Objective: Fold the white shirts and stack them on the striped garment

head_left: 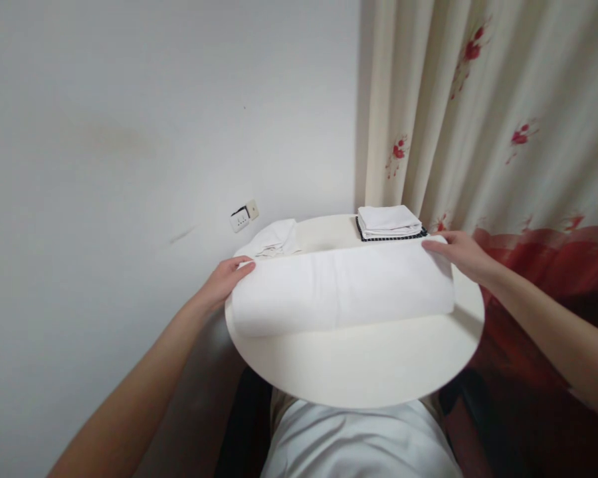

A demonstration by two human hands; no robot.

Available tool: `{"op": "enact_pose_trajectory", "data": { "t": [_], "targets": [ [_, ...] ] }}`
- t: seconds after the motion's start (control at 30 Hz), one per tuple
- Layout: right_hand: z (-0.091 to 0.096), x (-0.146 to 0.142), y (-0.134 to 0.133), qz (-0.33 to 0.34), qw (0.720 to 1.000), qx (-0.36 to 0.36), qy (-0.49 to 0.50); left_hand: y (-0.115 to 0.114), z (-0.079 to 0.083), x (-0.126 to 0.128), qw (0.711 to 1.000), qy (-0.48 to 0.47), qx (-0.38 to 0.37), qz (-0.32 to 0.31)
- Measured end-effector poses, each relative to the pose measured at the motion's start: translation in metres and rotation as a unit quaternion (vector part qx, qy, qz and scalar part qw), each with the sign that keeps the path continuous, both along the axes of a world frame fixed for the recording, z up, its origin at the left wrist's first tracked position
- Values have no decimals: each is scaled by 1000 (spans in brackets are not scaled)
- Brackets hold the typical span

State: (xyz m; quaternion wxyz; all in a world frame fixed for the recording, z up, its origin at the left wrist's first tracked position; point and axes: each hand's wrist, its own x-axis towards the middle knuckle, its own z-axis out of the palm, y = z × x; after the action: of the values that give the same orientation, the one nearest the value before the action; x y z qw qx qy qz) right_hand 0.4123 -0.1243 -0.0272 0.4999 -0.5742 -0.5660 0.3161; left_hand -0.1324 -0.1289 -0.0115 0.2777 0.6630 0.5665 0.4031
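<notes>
A white cloth [339, 289], folded into a long flat strip, spans the round white table from side to side. My left hand [229, 277] pinches its far left corner, thumb on top and fingers behind the edge. At the far right corner, my right hand [461, 252] grips the cloth the same way. The strip's far edge is held a little up, while its near edge rests low over the tabletop. Light vertical creases run across its middle.
Behind the strip, a crumpled white cloth [279, 238] lies at the back left of the table [359, 372]. A stack of folded white cloth [389, 221] sits on a black-edged piece at the back right. A wall socket [240, 219] and a flowered curtain [458, 119] border the table.
</notes>
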Motion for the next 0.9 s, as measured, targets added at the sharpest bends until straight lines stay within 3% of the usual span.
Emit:
{"op": "enact_pose_trajectory", "data": {
  "t": [0.17,0.27,0.37,0.57,0.9],
  "targets": [
    [-32,-18,48,-36,990,-98,-98,59,-29,8,977,211,-12,7],
    [-54,-25,61,-39,975,-132,-175,77,-51,9,964,266,-18,-4],
    [-64,-22,67,-15,961,-90,-260,83,-67,4,961,276,-12,-8],
    [-54,-14,78,-11,955,-2,-296,89,-77,-7,948,316,29,-29],
    [-80,-14,98,-3,939,-31,-343,94,-82,5,924,383,-12,7]
  ]
}}
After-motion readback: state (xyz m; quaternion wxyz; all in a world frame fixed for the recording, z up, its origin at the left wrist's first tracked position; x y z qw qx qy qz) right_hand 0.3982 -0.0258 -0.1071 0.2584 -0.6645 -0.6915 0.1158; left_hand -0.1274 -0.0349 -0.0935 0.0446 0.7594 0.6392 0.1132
